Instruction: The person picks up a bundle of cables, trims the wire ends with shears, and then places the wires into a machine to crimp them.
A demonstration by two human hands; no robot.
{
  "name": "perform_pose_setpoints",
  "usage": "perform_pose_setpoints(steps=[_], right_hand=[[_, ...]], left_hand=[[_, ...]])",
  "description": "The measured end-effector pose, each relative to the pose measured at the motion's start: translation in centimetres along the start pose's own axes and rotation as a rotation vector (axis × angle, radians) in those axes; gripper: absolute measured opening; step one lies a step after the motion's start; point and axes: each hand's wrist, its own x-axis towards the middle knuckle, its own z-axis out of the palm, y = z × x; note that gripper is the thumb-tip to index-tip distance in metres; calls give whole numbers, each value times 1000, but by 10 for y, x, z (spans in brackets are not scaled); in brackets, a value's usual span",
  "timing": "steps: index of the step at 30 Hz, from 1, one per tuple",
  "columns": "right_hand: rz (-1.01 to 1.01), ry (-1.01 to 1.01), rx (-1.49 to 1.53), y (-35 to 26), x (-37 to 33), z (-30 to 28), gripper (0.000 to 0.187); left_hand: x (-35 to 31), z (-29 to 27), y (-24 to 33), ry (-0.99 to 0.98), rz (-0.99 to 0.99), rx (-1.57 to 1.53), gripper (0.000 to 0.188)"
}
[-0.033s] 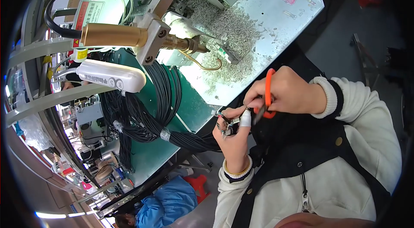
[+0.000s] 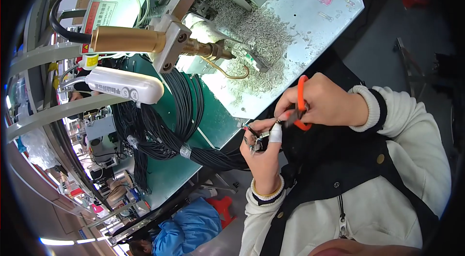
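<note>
A long brass-coloured cylindrical nozzle (image 2: 128, 39) is mounted in a grey metal bracket (image 2: 170, 45) over the far left part of the bench. Just below it a white rounded plastic casing (image 2: 125, 85) is fixed to a pale rail. A thick bundle of black cables (image 2: 164, 125) is draped across the green mat (image 2: 208, 111) at the near left edge of the bench and is led off that edge toward the hands. Further right, a heap of small silvery metal clippings (image 2: 256, 33) is spread over the pale grey bench (image 2: 315, 19), reaching toward its far right corner.

In front of the near edge of the bench, the left hand (image 2: 264, 157) is raised with its grip closed around the end of the cable bundle, where small metal and coloured wire ends (image 2: 254, 137) are pinched between thumb and fingers. A white fingertip cover (image 2: 275, 132) is worn on one finger. Just to the right, touching the wire ends, the right hand (image 2: 322, 101) is wrapped tightly around small orange-handled cutting pliers (image 2: 301, 103), whose dark tip is pointed down at the wire ends. A cream jacket with a dark front panel (image 2: 368, 178) is seen below.
</note>
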Motion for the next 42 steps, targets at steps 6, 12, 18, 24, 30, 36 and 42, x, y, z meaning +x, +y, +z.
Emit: perform_pose_setpoints(steps=[6, 12, 18, 24, 30, 36, 42], right_hand=[[80, 67, 157, -3, -1, 7, 10], [-147, 132, -146, 1, -6, 11, 10], [-178, 130, -325, -4, -9, 10, 12], [85, 123, -20, -2, -11, 22, 12], [319, 99, 460, -7, -5, 13, 13], [229, 98, 373, -9, -3, 4, 16], [368, -226, -58, -4, -10, -3, 28]], left_hand=[[3, 1, -3, 38, -193, -340, 16], [4, 4, -5, 72, -247, -377, 12], [6, 2, -9, -14, -261, -421, 13], [3, 13, -19, 107, 221, -37, 16], [4, 7, -9, 47, -173, -315, 15], [5, 0, -8, 2, -176, -478, 14], [6, 2, -7, 23, -127, -467, 13]])
